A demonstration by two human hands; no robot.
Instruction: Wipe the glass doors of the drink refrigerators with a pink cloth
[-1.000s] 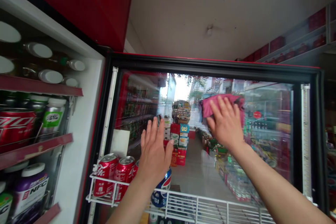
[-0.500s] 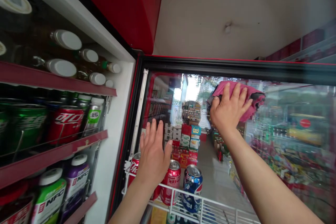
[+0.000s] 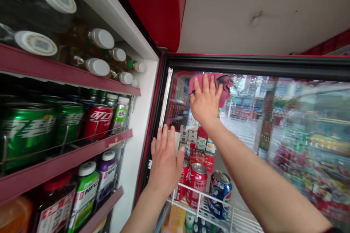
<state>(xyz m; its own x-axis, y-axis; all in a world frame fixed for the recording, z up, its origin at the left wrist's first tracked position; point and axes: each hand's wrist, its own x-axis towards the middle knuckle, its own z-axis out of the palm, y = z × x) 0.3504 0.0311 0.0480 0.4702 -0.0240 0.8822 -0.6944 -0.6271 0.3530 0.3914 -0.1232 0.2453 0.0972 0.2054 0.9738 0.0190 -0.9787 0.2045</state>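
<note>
My right hand (image 3: pixel 205 103) lies flat with fingers spread, pressing a pink cloth (image 3: pixel 222 93) with a dark patch against the upper left of the glass door (image 3: pixel 246 116). The cloth is bunched under the palm and fingers. Lower down, my left hand (image 3: pixel 166 156) is stretched out with its thumb apart, in front of the door's left side, holding nothing; whether it touches the door I cannot tell. Beside it, red cans (image 3: pixel 197 185) and a blue Pepsi can (image 3: pixel 219 194) stand in a white wire rack (image 3: pixel 199 204) on the door.
To the left, the open fridge has shelves with pink edge strips (image 3: pixel 65 156). They bear green cans (image 3: pixel 30 127), a red can (image 3: pixel 97 121), NFC juice bottles (image 3: pixel 85 193) and white-capped bottles (image 3: pixel 101 38). A black door frame (image 3: pixel 246 65) runs across the top, below a red fridge header (image 3: pixel 153 3).
My right hand has slid the pink cloth left across the glass, nearer the hinge side. The view has shifted left, showing more of the shelves. My left hand stays outstretched.
</note>
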